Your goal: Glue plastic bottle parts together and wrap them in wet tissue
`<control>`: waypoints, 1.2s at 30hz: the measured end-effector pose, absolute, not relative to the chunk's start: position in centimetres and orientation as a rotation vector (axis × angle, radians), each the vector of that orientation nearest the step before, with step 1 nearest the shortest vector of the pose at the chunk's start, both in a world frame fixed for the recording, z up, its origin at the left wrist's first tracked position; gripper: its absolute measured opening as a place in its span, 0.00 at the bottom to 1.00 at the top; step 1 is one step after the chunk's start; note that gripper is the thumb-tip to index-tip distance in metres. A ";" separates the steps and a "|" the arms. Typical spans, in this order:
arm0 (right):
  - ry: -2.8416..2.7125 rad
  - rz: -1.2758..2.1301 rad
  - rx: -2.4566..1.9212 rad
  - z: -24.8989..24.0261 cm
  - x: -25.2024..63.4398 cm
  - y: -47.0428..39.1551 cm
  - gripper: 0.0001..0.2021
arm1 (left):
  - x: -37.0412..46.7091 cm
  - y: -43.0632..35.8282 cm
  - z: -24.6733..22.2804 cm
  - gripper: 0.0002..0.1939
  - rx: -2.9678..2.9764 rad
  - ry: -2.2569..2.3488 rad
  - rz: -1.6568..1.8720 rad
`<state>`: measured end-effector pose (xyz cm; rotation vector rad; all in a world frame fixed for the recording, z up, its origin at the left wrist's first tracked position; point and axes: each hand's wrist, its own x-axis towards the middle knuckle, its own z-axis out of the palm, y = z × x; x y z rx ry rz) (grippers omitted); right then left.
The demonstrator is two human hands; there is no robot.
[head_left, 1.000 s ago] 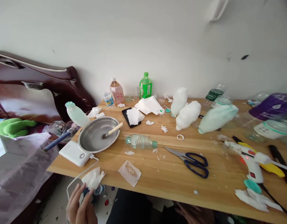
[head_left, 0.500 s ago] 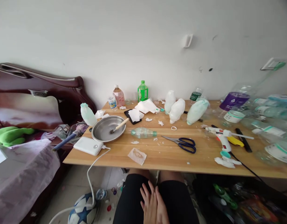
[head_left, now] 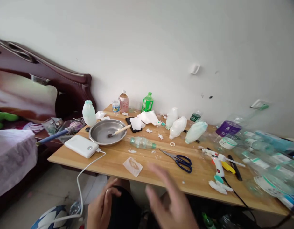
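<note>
My left hand (head_left: 102, 203) is over my left thigh in front of the table edge, its fingers loosely bent and slightly apart, with nothing seen in it. My right hand (head_left: 169, 198), smeared by motion, is raised at the edge, thumb and fingers apart, holding nothing. Beyond it lie a stained tissue (head_left: 133, 166), navy-handled scissors (head_left: 184, 163) and a clear plastic bottle (head_left: 142, 142) on its side. A brush (head_left: 119, 130) rests across a steel basin (head_left: 95, 139). White-covered bottles (head_left: 178, 127) and a pale green covered bottle (head_left: 196, 131) lie or stand farther back.
A white power bank (head_left: 81, 146) with a cable sits at the left edge. To the right are a glue gun (head_left: 218, 163), a yellow-handled tool (head_left: 228, 167) and several clear bottles (head_left: 268, 168). Drink bottles (head_left: 147, 102) stand near the wall. A ball (head_left: 52, 218) is on the floor.
My hands were together on my lap; they have parted and risen toward the table edge, left hand to the left, right hand to the right. The view has tilted and shifted.
</note>
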<state>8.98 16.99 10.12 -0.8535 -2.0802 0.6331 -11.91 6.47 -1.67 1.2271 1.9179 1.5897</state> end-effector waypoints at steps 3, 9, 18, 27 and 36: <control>-2.288 0.389 -1.046 13.0 8.2 23.4 0.21 | -12.0 5.8 2.2 0.25 1.061 1.720 1.615; -2.678 0.409 -0.981 12.1 2.7 33.0 0.33 | -8.6 7.6 4.6 0.27 0.606 1.505 1.934; -2.435 0.477 -0.991 15.9 3.0 27.3 0.39 | -9.5 10.6 3.5 0.28 0.809 1.506 2.191; -1.638 1.763 -0.335 15.6 -4.1 25.2 0.28 | -16.2 13.8 8.0 0.26 0.718 1.217 1.902; -1.596 1.885 -0.256 11.8 -3.9 25.7 0.51 | -18.7 13.0 7.9 0.18 0.584 1.256 2.117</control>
